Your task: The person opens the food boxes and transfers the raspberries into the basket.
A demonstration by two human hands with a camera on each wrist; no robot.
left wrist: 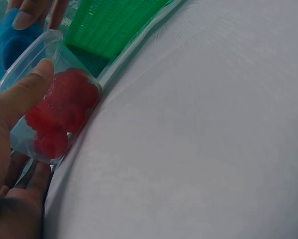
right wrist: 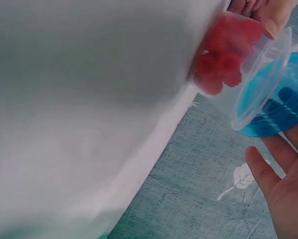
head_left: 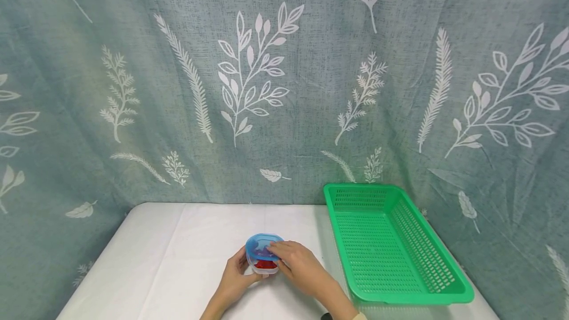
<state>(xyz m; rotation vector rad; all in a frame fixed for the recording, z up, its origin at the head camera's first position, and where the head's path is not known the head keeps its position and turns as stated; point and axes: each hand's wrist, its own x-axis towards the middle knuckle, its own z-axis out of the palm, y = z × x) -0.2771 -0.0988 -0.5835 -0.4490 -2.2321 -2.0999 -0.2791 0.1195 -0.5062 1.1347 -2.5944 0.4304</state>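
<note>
A small clear plastic container [left wrist: 27,139] with red raspberries [left wrist: 64,107] inside stands on the white table. My left hand [head_left: 235,273] grips it by the side, thumb near the rim and fingers round the opposite wall. Over the container's top lies a translucent blue lid [head_left: 258,246], tilted and set back, so the raspberries show below its near edge. My right hand [head_left: 300,265] reaches in from the right with its fingers resting on the lid. In the right wrist view these fingers look extended, and the thumb [right wrist: 258,164] stands apart from the lid.
A green perforated plastic basket [head_left: 449,280] stands on the right side of the white-covered table [head_left: 178,260]. Behind and beside the table hangs a grey-green curtain [head_left: 306,112] with white leaf prints.
</note>
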